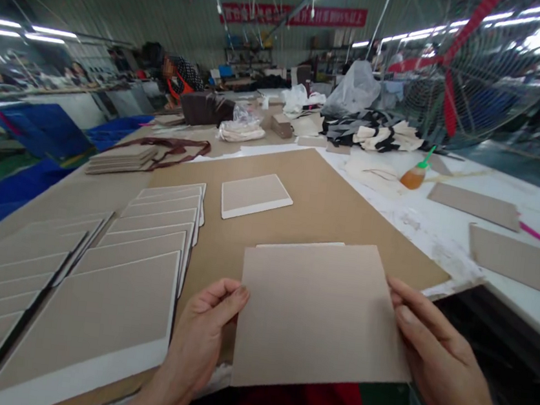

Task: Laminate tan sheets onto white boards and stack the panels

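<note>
A plain beige board point(318, 318) is held up between my two hands, over the table's front edge. My left hand point(213, 316) pinches its left edge with thumb and forefinger. At the right edge, the thumb and fingers of my right hand point(434, 345) close round the board. Part of a white-edged sheet point(299, 245) shows just behind its top edge; the rest is hidden. Farther back, a single beige panel with a white border point(256, 196) lies on the brown sheet point(312, 175). To my left are overlapping rows of similar white-edged panels point(117, 302).
A bottle of amber liquid with a green nozzle point(414, 175) stands on the white table at right, near loose beige boards point(474, 205). Stacked boards with brown straps point(126, 159) lie far left. Fabric pieces point(370, 131) and a large fan point(452, 61) are beyond. A person point(181, 78) is at the back.
</note>
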A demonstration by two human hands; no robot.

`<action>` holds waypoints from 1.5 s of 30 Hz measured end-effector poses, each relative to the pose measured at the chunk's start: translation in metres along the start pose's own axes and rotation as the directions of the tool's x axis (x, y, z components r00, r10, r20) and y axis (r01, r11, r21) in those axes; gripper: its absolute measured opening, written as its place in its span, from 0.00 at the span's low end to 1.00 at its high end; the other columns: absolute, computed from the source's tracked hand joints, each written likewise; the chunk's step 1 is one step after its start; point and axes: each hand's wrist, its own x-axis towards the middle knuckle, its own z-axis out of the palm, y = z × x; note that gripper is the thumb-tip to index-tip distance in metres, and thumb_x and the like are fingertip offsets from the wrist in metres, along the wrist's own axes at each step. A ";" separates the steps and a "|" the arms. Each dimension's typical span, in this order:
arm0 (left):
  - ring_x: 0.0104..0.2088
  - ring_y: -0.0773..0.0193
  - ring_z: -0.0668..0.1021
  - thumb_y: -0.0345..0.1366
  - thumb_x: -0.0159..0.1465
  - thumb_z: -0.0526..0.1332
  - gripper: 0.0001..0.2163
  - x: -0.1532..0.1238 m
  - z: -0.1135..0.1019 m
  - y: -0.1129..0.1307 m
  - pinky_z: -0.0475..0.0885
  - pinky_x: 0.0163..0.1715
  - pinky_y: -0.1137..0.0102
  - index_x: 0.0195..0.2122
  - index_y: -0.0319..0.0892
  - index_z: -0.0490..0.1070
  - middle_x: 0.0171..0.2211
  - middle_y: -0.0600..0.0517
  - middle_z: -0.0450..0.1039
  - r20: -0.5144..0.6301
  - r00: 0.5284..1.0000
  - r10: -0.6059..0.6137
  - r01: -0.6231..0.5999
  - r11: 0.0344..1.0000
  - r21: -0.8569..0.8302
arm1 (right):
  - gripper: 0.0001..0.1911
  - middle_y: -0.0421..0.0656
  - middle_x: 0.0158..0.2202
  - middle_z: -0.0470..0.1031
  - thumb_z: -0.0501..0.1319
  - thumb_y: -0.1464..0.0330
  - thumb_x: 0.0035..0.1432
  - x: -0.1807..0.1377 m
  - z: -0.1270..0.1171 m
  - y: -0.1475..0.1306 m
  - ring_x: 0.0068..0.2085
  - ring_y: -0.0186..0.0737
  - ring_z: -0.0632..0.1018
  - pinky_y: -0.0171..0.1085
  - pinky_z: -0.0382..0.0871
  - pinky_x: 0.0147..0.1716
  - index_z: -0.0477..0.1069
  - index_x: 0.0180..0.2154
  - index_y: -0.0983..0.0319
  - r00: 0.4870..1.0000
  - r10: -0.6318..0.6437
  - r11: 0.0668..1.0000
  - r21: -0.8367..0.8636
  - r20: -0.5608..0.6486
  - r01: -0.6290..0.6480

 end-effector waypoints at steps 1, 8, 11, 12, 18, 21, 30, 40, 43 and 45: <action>0.25 0.70 0.70 0.45 0.52 0.73 0.16 0.000 -0.001 -0.003 0.65 0.27 0.76 0.25 0.39 0.71 0.23 0.56 0.71 0.015 0.999 -0.038 0.038 0.999 0.004 | 0.21 0.44 0.43 0.76 0.66 0.55 0.59 -0.001 0.001 0.000 0.40 0.45 0.78 0.35 0.75 0.34 0.77 0.52 0.54 1.000 -0.008 0.994 -0.110 0.005 0.008; 0.26 0.67 0.71 0.50 0.56 0.70 0.32 0.003 -0.014 -0.029 0.66 0.30 0.73 0.58 0.41 0.67 0.23 0.60 0.70 -0.090 0.994 0.066 -0.023 0.910 0.413 | 0.17 0.38 0.36 0.78 0.64 0.54 0.61 -0.022 0.004 0.015 0.33 0.38 0.79 0.30 0.75 0.33 0.79 0.50 0.51 0.988 -0.146 0.912 -0.381 0.046 0.153; 0.25 0.67 0.69 0.53 0.60 0.65 0.27 0.003 -0.017 -0.032 0.64 0.27 0.73 0.55 0.40 0.73 0.24 0.59 0.66 -0.031 0.998 0.049 -0.023 0.834 0.552 | 0.19 0.39 0.38 0.80 0.63 0.55 0.62 -0.022 0.000 0.019 0.35 0.39 0.80 0.32 0.76 0.35 0.78 0.52 0.51 0.985 -0.156 0.880 -0.444 0.070 0.171; 0.25 0.67 0.69 0.53 0.61 0.63 0.25 0.005 -0.016 -0.031 0.64 0.27 0.73 0.53 0.41 0.75 0.25 0.58 0.66 -0.022 0.998 0.053 -0.031 0.818 0.574 | 0.19 0.39 0.39 0.80 0.62 0.55 0.63 -0.019 -0.001 0.019 0.37 0.40 0.81 0.33 0.77 0.36 0.77 0.53 0.52 0.983 -0.164 0.865 -0.466 0.085 0.185; 0.31 0.65 0.72 0.43 0.64 0.60 0.15 0.026 -0.003 -0.019 0.66 0.34 0.71 0.50 0.46 0.76 0.30 0.57 0.67 0.068 0.947 0.313 -0.265 0.645 0.717 | 0.22 0.43 0.40 0.80 0.60 0.54 0.63 0.027 0.009 0.018 0.39 0.45 0.81 0.37 0.76 0.31 0.77 0.53 0.57 0.954 -0.224 0.768 -0.566 0.201 0.300; 0.31 0.64 0.73 0.41 0.65 0.58 0.15 0.038 0.001 -0.017 0.66 0.34 0.70 0.51 0.46 0.75 0.30 0.57 0.66 0.096 0.936 0.338 -0.285 0.570 0.771 | 0.22 0.42 0.34 0.79 0.59 0.54 0.63 0.051 0.019 0.019 0.35 0.44 0.80 0.37 0.74 0.28 0.78 0.50 0.59 0.944 -0.230 0.745 -0.581 0.238 0.328; 0.32 0.61 0.73 0.43 0.67 0.56 0.16 0.053 0.001 -0.024 0.68 0.35 0.67 0.49 0.42 0.74 0.30 0.54 0.68 0.107 0.955 0.276 -0.232 0.471 0.851 | 0.21 0.41 0.31 0.78 0.60 0.53 0.60 0.071 0.028 0.026 0.29 0.42 0.79 0.37 0.73 0.25 0.80 0.47 0.59 0.957 -0.186 0.769 -0.573 0.222 0.282; 0.31 0.62 0.75 0.44 0.68 0.56 0.17 0.060 -0.002 -0.028 0.71 0.33 0.68 0.53 0.43 0.74 0.30 0.54 0.69 0.131 0.936 0.328 -0.263 0.401 0.878 | 0.19 0.43 0.36 0.81 0.62 0.53 0.59 0.074 0.034 0.026 0.31 0.44 0.80 0.37 0.75 0.23 0.81 0.45 0.56 0.959 -0.193 0.755 -0.592 0.208 0.281; 0.32 0.61 0.75 0.44 0.69 0.55 0.18 0.060 -0.003 -0.029 0.72 0.32 0.68 0.54 0.41 0.74 0.30 0.53 0.69 0.153 0.921 0.357 -0.286 0.358 0.889 | 0.19 0.43 0.34 0.80 0.62 0.53 0.58 0.074 0.034 0.024 0.30 0.44 0.80 0.37 0.75 0.23 0.81 0.45 0.56 0.964 -0.184 0.757 -0.598 0.190 0.262; 0.32 0.61 0.76 0.44 0.69 0.55 0.18 0.060 -0.003 -0.030 0.72 0.32 0.68 0.54 0.40 0.73 0.31 0.52 0.70 0.171 0.914 0.369 -0.300 0.328 0.896 | 0.19 0.43 0.32 0.80 0.62 0.53 0.59 0.074 0.035 0.023 0.29 0.44 0.80 0.37 0.75 0.22 0.81 0.46 0.56 0.960 -0.191 0.752 -0.599 0.203 0.276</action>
